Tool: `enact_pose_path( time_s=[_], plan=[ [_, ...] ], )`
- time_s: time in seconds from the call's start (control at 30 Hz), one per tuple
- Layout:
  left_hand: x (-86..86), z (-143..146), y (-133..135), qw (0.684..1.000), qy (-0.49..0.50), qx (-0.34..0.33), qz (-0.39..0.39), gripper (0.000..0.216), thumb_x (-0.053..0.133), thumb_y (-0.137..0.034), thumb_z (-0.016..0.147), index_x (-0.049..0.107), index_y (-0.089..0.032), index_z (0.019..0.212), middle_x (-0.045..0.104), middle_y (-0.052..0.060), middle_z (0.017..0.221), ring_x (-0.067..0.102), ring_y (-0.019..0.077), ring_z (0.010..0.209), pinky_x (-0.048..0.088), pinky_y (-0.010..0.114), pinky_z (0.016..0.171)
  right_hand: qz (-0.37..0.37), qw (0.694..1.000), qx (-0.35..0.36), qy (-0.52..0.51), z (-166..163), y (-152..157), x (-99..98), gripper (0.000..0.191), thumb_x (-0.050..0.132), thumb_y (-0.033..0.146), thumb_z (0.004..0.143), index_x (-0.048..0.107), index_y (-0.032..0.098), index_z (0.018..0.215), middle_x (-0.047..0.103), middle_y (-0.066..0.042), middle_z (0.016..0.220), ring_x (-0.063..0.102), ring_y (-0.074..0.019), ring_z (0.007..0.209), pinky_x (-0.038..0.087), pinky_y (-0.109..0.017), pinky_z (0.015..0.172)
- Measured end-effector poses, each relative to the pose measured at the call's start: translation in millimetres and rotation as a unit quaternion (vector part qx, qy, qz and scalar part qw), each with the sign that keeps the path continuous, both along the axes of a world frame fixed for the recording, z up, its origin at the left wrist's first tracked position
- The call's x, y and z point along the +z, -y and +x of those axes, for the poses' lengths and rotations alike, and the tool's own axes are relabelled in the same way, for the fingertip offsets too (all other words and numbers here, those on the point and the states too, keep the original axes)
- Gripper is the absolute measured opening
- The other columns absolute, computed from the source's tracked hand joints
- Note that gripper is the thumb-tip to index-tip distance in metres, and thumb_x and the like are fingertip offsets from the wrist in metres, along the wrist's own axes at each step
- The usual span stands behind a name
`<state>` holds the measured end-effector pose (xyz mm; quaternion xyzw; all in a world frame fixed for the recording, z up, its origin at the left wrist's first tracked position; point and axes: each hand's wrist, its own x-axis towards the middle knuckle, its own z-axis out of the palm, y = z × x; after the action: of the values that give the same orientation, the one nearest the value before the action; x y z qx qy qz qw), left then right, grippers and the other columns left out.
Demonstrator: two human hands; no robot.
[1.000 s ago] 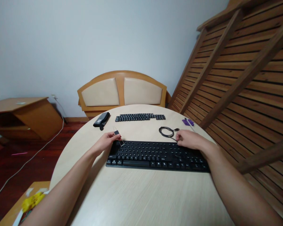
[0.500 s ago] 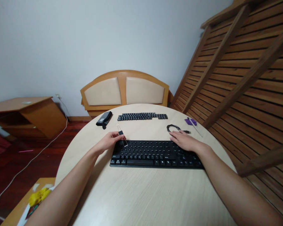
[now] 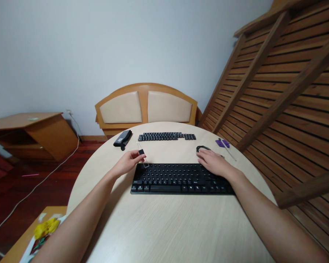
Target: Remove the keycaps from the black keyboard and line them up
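A black keyboard (image 3: 167, 179) lies on the round table, its bottom rows still capped and many upper positions showing bare sockets. Pinched in the fingers of my left hand (image 3: 130, 160) is a keycap puller (image 3: 142, 152) with a black grip and wire loops at both ends. Its lower loop is at the keyboard's upper left corner; contact is hard to tell. My right hand (image 3: 212, 160) rests flat, fingers stretched, over the keyboard's upper right edge and hides part of it. Just beyond its fingertips is a coiled black cable (image 3: 203, 147).
Loose black keycaps (image 3: 160, 136) stand in rows at the back of the table (image 3: 164, 226). A dark folded pouch (image 3: 123, 138) is at the back left. On the right lie a purple cloth (image 3: 222, 143) and a thin stick (image 3: 230, 154). Slatted wood (image 3: 285, 91) leans alongside.
My left hand and the puller have shifted slightly. My right hand has moved a little and now covers more of the cable. The view has shifted slightly.
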<state>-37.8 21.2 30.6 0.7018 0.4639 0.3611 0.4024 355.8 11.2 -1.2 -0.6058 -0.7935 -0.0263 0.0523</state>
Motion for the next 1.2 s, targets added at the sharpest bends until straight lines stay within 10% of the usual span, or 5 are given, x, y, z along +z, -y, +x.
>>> enact_pose_path(
  time_s=[0.3,0.5,0.93,1.2],
  plan=[
    [4.3,1,6,0.997,0.023,-0.072,0.018,0.028,0.073,-0.041,0.075,0.063,-0.016,0.081,0.061,-0.001,0.067,0.055,0.0129,0.062,0.042,0.025,0.062,-0.058,0.944,0.182,-0.269,-139,18,43.8,0.031,0.057,0.037,0.092,0.065,0.021,0.117,0.073,-0.007,0.101,0.067,-0.0211,0.090,0.049,-0.032,0.083],
    [4.9,-13,1,0.995,0.050,-0.083,0.014,0.032,0.077,-0.041,0.072,0.059,-0.015,0.075,0.057,-0.003,0.063,0.051,0.0098,0.058,0.038,0.022,0.058,-0.108,0.887,0.215,-0.394,-211,0,36.4,0.032,0.067,0.029,0.084,0.060,0.017,0.113,0.069,-0.002,0.084,0.064,-0.0157,0.074,0.047,-0.026,0.067],
    [-8.4,-45,-18,0.998,-0.066,-0.011,0.024,0.057,0.041,-0.068,0.088,0.059,-0.014,0.079,0.066,0.006,0.074,0.060,0.0171,0.069,0.045,0.027,0.063,-0.239,0.688,0.245,-0.640,-230,0,-9.8,0.046,0.070,0.025,0.078,0.047,0.023,0.117,0.062,0.000,0.093,0.066,-0.0107,0.064,0.056,-0.028,0.065],
    [-7.7,-60,-15,0.975,-0.186,-0.119,-0.031,0.036,0.066,-0.048,0.077,0.069,-0.013,0.086,0.070,0.006,0.083,0.061,0.0182,0.076,0.047,0.028,0.071,-0.218,0.707,0.217,-0.637,-232,3,-11.2,0.032,0.064,0.027,0.083,0.042,0.022,0.106,0.068,0.000,0.085,0.069,-0.0145,0.072,0.055,-0.030,0.069]
  ],
)
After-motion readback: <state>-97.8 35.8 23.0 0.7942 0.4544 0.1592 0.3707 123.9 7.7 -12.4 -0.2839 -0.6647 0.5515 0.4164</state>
